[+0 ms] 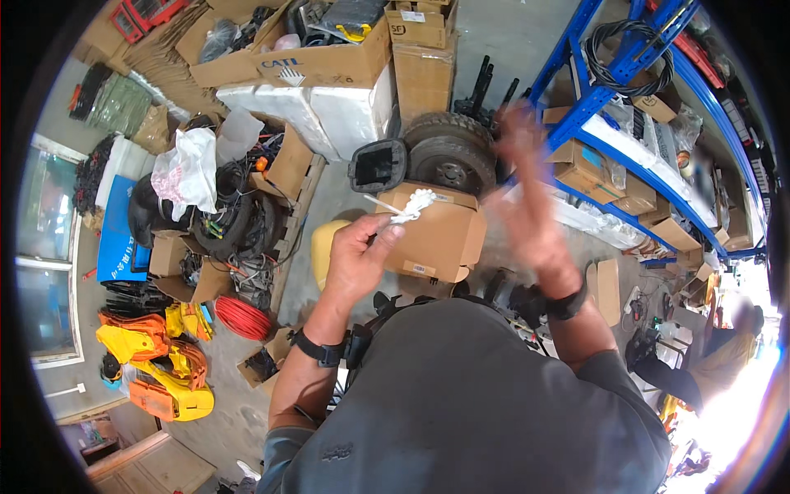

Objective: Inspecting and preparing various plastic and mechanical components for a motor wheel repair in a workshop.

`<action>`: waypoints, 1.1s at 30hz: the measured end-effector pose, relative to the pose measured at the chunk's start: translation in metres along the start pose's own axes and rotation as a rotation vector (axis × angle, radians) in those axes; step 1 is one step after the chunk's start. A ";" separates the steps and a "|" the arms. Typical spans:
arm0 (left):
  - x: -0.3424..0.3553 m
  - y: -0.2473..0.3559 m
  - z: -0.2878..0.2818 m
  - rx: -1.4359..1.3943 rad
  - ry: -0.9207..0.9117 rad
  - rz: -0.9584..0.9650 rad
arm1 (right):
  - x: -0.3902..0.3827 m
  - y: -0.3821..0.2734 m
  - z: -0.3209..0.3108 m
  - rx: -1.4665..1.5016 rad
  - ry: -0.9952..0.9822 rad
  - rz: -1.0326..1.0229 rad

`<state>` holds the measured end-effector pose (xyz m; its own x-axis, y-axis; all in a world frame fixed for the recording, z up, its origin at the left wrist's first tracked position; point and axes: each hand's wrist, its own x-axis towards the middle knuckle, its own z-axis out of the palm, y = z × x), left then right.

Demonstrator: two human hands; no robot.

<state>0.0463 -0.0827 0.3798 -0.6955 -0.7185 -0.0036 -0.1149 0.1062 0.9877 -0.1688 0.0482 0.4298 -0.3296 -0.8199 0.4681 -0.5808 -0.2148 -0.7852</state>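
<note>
My left hand (pixel 360 255) is closed, thumb against fingers, on a small white knotted bundle (pixel 414 206). A thin white end sticks out of it to the left; whether it is cord or plastic I cannot tell. My right hand (pixel 527 193) is raised to the right, apart from the bundle and smeared by motion, so its fingers do not show clearly. Under the bundle is a brown cardboard box (pixel 457 239) on the floor. Beyond that box, black tyres (pixel 451 160) lie beside a black plastic tub (pixel 378 165).
Blue shelving (pixel 597 99) with boxes rises on the right, a black cable coil (pixel 629 62) hanging from it. At left are a red cable coil (pixel 243 318), yellow-orange plastic parts (pixel 156 354) and a white bag (pixel 185 173). Another person (pixel 724 362) is at the far right.
</note>
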 end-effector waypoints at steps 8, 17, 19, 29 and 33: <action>0.004 0.002 0.026 -0.038 -0.017 -0.097 | 0.004 0.017 0.000 0.049 -0.272 0.013; 0.010 -0.005 0.030 0.015 -0.173 -0.058 | -0.021 0.027 0.022 0.182 -0.288 0.088; 0.010 -0.011 0.028 -0.055 -0.212 -0.047 | -0.025 0.031 0.020 0.149 -0.271 0.076; 0.026 -0.007 0.026 0.138 -0.271 0.231 | -0.035 0.042 0.017 0.188 -0.347 0.151; 0.032 -0.004 0.026 0.172 -0.306 0.249 | -0.032 0.043 0.015 0.191 -0.360 0.151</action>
<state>0.0062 -0.0878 0.3713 -0.8921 -0.4226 0.1595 -0.0157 0.3820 0.9240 -0.1721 0.0572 0.3747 -0.1003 -0.9752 0.1975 -0.3870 -0.1446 -0.9107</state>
